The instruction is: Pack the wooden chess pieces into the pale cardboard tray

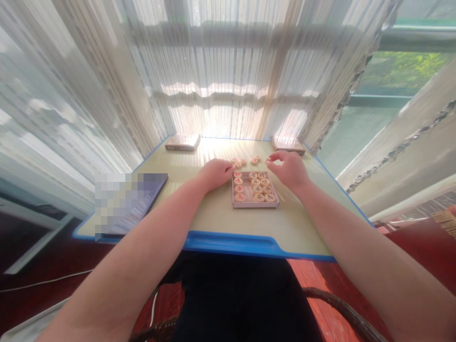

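Observation:
An open shallow box (255, 205) sits mid-table, holding round wooden Chinese chess pieces. Red-marked pieces (239, 189) form a column on its left side; black-marked ones (258, 189) fill two columns on its right, with a bare strip between. My left hand (215, 174) is closed at the box's far left corner, fingers curled; whatever is in them is hidden. My right hand (290, 167) pinches a chess piece (268, 161) between thumb and index finger, beyond the box's far right corner. Loose pieces (238, 164) lie behind the box, with a smaller cluster (255, 160) beside them.
The pale table (213, 218) has a blue rim with a molded tray (231, 241) at the front. Flat boxes stand at the far left (183, 142) and far right (288, 144). A dark, partly pixelated flat object (142, 204) lies at left. Sheer curtains (221, 71) hang behind.

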A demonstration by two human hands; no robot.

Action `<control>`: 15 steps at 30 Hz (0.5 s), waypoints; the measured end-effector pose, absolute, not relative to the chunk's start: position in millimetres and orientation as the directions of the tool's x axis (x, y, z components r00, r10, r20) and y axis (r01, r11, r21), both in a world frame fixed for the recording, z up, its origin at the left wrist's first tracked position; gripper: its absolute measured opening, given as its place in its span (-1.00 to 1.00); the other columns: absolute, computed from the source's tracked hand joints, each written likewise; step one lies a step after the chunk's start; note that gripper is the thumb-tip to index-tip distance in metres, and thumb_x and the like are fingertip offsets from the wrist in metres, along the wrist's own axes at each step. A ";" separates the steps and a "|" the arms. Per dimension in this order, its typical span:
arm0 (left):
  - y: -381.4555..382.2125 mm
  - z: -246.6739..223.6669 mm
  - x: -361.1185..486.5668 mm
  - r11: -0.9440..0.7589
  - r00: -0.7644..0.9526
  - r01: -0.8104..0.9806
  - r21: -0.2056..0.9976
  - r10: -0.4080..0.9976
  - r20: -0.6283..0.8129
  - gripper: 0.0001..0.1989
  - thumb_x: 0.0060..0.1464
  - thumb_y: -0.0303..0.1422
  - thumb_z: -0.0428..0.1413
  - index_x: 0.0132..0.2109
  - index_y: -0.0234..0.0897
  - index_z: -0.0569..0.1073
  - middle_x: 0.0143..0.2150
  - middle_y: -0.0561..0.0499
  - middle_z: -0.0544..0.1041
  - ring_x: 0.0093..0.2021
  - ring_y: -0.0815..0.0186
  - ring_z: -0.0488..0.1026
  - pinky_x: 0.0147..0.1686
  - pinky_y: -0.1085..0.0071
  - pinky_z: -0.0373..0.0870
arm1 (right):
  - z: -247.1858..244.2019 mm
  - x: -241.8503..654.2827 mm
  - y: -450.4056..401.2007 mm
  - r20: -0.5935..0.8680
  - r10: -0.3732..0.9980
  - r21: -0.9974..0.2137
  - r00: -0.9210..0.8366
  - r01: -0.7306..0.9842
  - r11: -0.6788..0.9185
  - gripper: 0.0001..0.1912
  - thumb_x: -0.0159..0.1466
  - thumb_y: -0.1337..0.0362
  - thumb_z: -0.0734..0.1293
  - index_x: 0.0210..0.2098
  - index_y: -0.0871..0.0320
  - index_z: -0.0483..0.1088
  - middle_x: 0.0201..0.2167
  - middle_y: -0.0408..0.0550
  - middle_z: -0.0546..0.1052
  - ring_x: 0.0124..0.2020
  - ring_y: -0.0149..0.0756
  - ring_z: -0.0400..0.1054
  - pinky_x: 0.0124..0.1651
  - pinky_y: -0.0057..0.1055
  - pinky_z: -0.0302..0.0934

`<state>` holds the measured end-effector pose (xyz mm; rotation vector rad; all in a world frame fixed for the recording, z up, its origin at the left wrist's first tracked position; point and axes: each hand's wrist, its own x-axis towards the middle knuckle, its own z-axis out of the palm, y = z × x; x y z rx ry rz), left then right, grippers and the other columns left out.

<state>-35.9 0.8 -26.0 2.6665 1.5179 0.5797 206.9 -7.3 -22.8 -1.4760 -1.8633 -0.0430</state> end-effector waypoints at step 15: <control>-1.9 -23.3 -30.6 -0.519 0.451 0.826 0.219 0.842 0.295 -0.65 0.13 -0.28 -0.10 -0.51 -0.26 0.46 -0.50 -0.05 0.49 -0.47 0.28 0.32 -0.45 0.36 0.10 | -17.0 174.1 -39.6 0.467 0.748 -0.286 -0.471 0.720 0.632 -0.90 0.13 0.23 0.35 -0.44 0.07 0.52 -0.40 -0.08 0.58 -0.16 -0.17 0.31 -0.09 -0.27 0.22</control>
